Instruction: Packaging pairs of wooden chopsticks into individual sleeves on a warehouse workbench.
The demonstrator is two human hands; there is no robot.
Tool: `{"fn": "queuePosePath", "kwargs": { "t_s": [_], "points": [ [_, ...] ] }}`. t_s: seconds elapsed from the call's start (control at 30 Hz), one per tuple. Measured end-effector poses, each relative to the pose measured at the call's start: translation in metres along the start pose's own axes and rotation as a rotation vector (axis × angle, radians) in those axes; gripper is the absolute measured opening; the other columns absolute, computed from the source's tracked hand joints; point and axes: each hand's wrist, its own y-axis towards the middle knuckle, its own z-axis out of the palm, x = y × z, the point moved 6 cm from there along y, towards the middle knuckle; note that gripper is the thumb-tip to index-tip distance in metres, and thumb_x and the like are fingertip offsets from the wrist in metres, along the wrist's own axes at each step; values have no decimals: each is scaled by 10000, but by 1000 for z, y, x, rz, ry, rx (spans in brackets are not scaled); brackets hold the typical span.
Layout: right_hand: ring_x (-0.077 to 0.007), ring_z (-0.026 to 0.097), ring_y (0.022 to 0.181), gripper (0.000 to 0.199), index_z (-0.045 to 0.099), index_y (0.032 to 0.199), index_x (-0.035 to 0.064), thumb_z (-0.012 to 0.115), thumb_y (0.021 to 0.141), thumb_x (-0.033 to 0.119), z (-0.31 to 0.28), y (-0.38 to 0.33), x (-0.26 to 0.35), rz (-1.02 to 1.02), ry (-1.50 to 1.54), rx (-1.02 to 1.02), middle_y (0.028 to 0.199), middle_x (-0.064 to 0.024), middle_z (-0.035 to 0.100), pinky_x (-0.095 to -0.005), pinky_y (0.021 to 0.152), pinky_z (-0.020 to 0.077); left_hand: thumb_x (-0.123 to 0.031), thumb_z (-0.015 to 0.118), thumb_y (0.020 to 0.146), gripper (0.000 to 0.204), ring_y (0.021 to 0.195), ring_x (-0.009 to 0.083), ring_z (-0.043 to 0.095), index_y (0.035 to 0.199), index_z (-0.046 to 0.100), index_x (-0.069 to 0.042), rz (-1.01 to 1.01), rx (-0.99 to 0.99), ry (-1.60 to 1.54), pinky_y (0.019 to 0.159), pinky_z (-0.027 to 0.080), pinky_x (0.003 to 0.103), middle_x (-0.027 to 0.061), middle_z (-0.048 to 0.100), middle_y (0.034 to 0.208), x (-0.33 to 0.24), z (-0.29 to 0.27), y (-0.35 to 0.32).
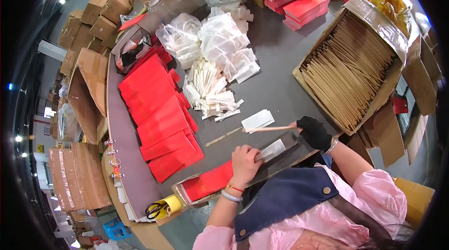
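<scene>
Two hands work at the near edge of the grey surface (280, 63). The left hand (244, 162), bare, with a red cord and a pale bangle at the wrist, presses flat with fingers together on a narrow white paper sleeve (272, 150). The sleeve lies on a dark flat board (299, 149) that overhangs the surface edge just in front of the person; pressing it there keeps the sleeve from sliding and presents its open end toward the other hand.

The right hand (313, 132), in a black fingerless glove, pinches one end of a pair of pale wooden chopsticks (269, 129). The sticks point left, roughly in line with the sleeve and just above it, not yet inside.

Supplies are arranged within reach:
- An open cardboard box of pale wooden sticks (348, 70) stands at the right, beside the gloved hand.
- A small stack of white paper sleeves (257, 120) lies just beyond the stick tips.
- A loose heap of white sleeves (208, 92) and clear plastic bags of white packets (224, 39) sit further back, centre.
- Flat red paper envelopes (159, 114) are fanned out in overlapping rows on the left; a tray of further red envelopes (208, 182) rests beside the left wrist.
- Yellow-handled scissors (156, 209) lie at the near left corner, well apart from both hands.
</scene>
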Motion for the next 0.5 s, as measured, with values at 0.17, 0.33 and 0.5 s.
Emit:
{"fn": "queuePosePath", "kwargs": {
  "t_s": [0.17,0.33,0.5],
  "points": [
    [-319,588,743,218,690,1048,163,660,833,186,11,2,10,31,-421,516,790,-109,586,-419,653,475,-238,821,625,488,1022,305,514,1066,669,-97,-101,-252,-9,890,419,423,77,589,1075,7,-26,-32],
    [-309,592,727,208,707,990,187,685,783,199,41,1,18,-170,-459,464,782,-106,601,-413,632,474,-289,842,608,623,1114,323,487,1152,630,-74,-56,-146,-35,965,380,450,81,583,1155,13,-4,-43],
    [-295,614,781,113,713,862,142,719,753,172,31,1,-12,-143,-479,318,847,-93,628,-403,693,512,-210,841,588,735,1158,361,449,1250,561,-54,-125,-124,93,968,396,428,126,528,1265,9,-17,-45]
  ]
}}
